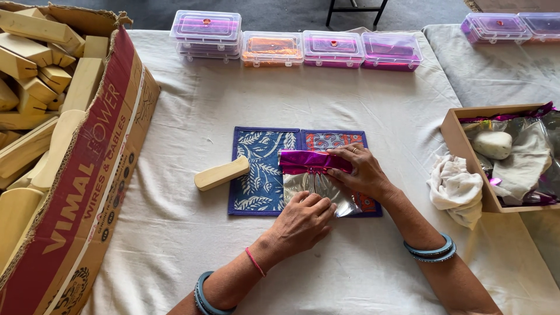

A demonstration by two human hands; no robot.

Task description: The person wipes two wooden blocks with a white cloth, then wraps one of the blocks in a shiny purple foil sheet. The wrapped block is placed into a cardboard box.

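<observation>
At nine o'clock a torn cardboard box [87, 175] is holding pale wooden blocks [35, 70]; one loose block [221, 173] is lying beside the blue patterned mat [259, 175]. At centre, the left hand [300, 221] is pressing flat, fingers spread, on thin crinkly foil [318, 189], which looks light, slippery and easily torn, best pinched at its edges. The right hand [359, 169] is gripping the magenta-wrapped block [312, 161]. At three o'clock, a white cloth [458, 189] is lying bunched.

Left hand [303, 219] lies flat (palm down), right hand [359, 169] curled.
</observation>
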